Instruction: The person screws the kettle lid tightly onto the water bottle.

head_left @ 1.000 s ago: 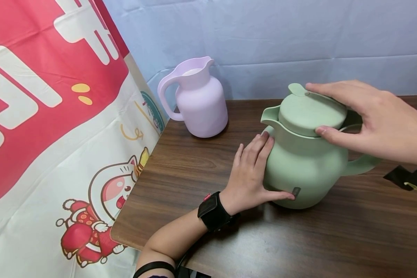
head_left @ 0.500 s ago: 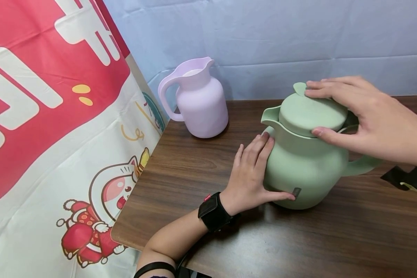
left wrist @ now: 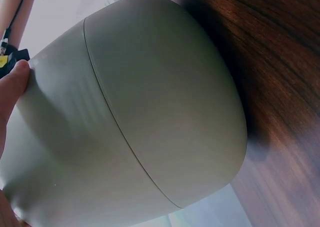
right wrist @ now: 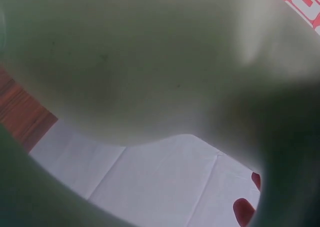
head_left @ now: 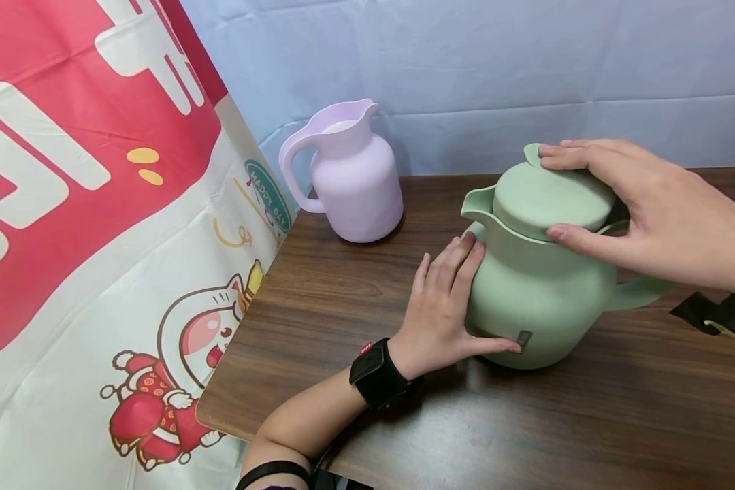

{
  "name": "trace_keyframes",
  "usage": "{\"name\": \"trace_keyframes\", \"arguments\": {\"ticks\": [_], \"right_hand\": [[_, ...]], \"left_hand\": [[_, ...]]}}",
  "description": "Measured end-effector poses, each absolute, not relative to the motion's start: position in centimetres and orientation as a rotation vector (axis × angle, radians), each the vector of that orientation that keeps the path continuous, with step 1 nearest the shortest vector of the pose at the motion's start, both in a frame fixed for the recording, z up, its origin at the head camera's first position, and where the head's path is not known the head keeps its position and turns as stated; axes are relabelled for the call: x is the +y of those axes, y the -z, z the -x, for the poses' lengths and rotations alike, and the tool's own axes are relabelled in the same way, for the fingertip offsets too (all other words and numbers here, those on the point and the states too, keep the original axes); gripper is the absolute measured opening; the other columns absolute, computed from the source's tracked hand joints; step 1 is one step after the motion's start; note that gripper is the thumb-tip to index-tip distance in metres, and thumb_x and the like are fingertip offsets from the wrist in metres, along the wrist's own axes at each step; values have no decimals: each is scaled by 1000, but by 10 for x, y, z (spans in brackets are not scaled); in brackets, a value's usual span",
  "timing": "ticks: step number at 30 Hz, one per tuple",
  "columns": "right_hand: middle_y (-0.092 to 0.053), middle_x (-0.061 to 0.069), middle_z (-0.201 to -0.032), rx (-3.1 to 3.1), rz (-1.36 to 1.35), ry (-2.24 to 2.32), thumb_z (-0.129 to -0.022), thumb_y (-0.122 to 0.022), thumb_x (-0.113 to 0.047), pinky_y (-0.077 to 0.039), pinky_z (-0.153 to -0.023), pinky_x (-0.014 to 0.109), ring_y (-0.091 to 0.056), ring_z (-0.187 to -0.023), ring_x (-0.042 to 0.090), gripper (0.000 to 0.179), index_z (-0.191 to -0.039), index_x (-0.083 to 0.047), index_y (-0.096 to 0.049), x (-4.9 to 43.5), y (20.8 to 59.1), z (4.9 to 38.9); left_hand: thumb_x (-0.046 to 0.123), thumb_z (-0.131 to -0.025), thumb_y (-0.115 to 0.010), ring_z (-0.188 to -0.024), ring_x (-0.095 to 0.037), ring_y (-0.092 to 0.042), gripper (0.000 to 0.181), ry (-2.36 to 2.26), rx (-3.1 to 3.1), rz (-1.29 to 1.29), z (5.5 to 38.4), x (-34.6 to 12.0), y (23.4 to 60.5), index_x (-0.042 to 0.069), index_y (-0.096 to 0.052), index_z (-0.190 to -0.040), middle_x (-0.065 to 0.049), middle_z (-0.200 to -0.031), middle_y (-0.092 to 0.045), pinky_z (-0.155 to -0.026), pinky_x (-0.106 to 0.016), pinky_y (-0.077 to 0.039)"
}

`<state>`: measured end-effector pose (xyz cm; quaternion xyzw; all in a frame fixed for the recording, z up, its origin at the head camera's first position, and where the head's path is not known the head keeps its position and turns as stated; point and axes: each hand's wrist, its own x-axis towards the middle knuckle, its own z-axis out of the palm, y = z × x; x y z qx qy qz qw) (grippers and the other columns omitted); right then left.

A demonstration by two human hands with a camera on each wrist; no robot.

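A pale green thermos jug (head_left: 542,292) stands upright on the wooden table, its spout facing left. My left hand (head_left: 437,313) lies spread against the jug's left side, fingers straight and thumb reaching across the front near a small dark label. From above, my right hand (head_left: 655,211) grips the round lid (head_left: 548,197), thumb on its near edge and fingers by the leaf-shaped tab (head_left: 533,154) at the back. The left wrist view has the jug's lower body (left wrist: 165,97) filling most of it. Blurred green surfaces of the jug (right wrist: 140,72) cover much of the right wrist view.
A lilac jug (head_left: 358,180) with its handle to the left stands at the table's back left. Behind is a pale blue cloth (head_left: 496,75). A printed red and white cloth (head_left: 55,327) hangs along the left table edge (head_left: 245,320).
My right hand has turned the lid slightly clockwise, seen from above; its tab swung backward and right, and my thumb slid left. The left hand and jug body have stayed put.
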<state>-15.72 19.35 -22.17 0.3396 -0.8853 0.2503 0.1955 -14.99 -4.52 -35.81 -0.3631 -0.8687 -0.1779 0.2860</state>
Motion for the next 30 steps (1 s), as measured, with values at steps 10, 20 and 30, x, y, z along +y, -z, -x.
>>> {"name": "trace_keyframes", "arguments": {"ticks": [10,20,30], "right_hand": [[-47,0,-141,-2448,-986,-684,-75,-79,-20,-20,-103,15,-32,-132,1,74,-141,-23,-46,195,222,159],[-43,1,-144,-2466,-1015,-674,-81,-68,-14,-21,-107,38,-42,-121,19,76,-148,-24,-34,204,227,161],[-49,4,-138,-2403,-1086,-696,-76,-60,-4,-14,-112,42,-34,-123,-4,73,-145,-18,-40,210,227,166]], "left_hand": [[74,-50,-77,-143,-21,-14,138,468,-2325,970,150,-45,357,9,-8,-150,-7,-156,-13,-110,-51,-14],[74,-50,-77,-143,-20,-14,138,466,-2341,965,150,-44,358,9,-7,-150,-6,-156,-11,-110,-51,-14],[75,-50,-76,-143,-19,-12,138,457,-2332,957,150,-44,359,9,-8,-150,-7,-156,-13,-110,-51,-14]]}}
